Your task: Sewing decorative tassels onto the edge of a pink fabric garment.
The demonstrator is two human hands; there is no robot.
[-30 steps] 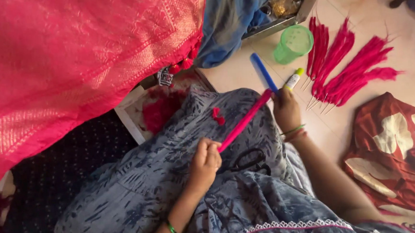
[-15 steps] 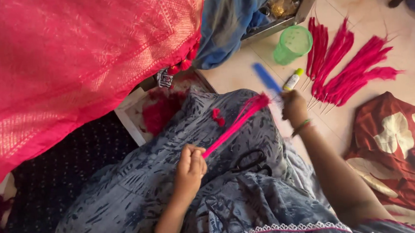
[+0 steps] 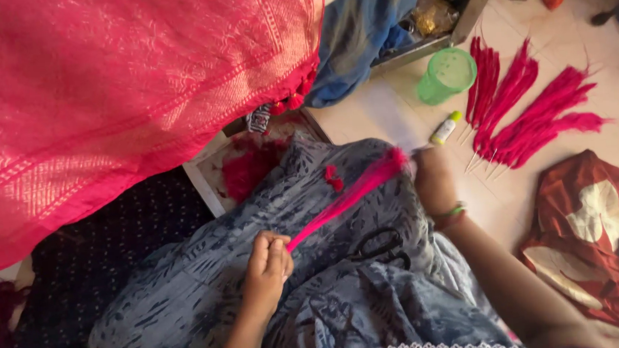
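My left hand pinches the near end of a long pink thread bundle, which stretches taut across my blue patterned lap. The bundle's far end fans out next to my right hand. That hand is blurred, shows its back and wears a green bangle. Whatever it holds is hidden. Two small red tassels lie on the lap beside the bundle. Black scissors rest on the lap below it.
Several pink thread bundles lie on the floor at right, by a green cup and a small glue bottle. A pink sari hangs at upper left over a tray of pink fluff. Red patterned cloth lies at right.
My right hand has moved toward me onto the fanned end, and the blue comb it held is out of sight. My left hand slid left and down, still pinching the bundle.
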